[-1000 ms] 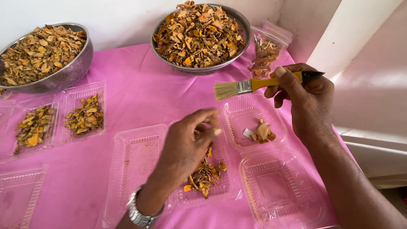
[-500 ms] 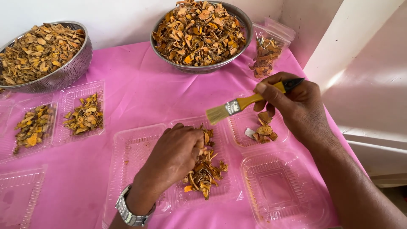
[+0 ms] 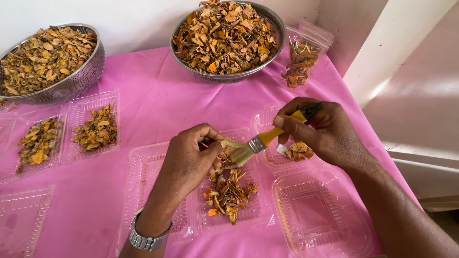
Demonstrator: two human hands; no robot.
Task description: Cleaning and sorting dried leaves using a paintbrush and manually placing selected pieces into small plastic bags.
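Note:
My right hand [image 3: 325, 131] grips a yellow-handled paintbrush [image 3: 260, 142], its pale bristles resting against the fingertips of my left hand [image 3: 189, 165]. My left hand pinches a small dried orange piece over a clear plastic tray [image 3: 256, 215] that holds a pile of dried orange-brown slices [image 3: 227, 191]. A metal watch sits on my left wrist. Behind my right hand another clear tray [image 3: 265, 119] holds a few pieces [image 3: 299, 150].
Two metal bowls [image 3: 229, 76] [image 3: 79, 81] heaped with dried slices stand at the back. A clear bag [image 3: 301, 59] of slices leans by the wall. Filled trays [image 3: 95, 126] lie left; unfilled clear trays [image 3: 320, 217] [image 3: 21, 220] lie front right and front left. A pink cloth [image 3: 158, 100] covers the table.
My right hand brought the brush down and left from above the right tray to my left fingertips. My left hand dipped to the pile and now holds a piece up.

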